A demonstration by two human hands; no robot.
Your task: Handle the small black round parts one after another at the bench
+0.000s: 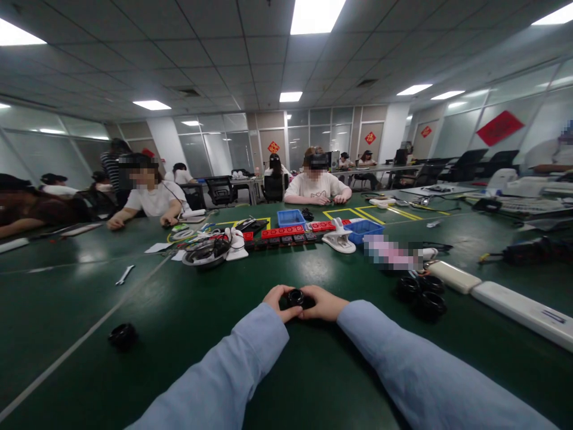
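Between my two hands is a small black ring-shaped part (295,297), its round opening facing up toward me. My left hand (278,300) curls round its left side, the thumb along the near edge. From the right, my right hand (323,303) closes on the same part, fingertips almost meeting those of the left. Both hands rest at the green table (233,358). Off to the left lies a similar black part (123,337) on its own. Several more black ring-shaped parts (423,294) stand in a group to the right of my hands.
Beyond my hands are red power strips (282,230), a blue bin (290,218), another blue bin (363,230), a white clip base (339,237) and coiled cables (206,252). A wrench (125,275) lies left. Long white cases (523,307) line the right. People sit across the table.
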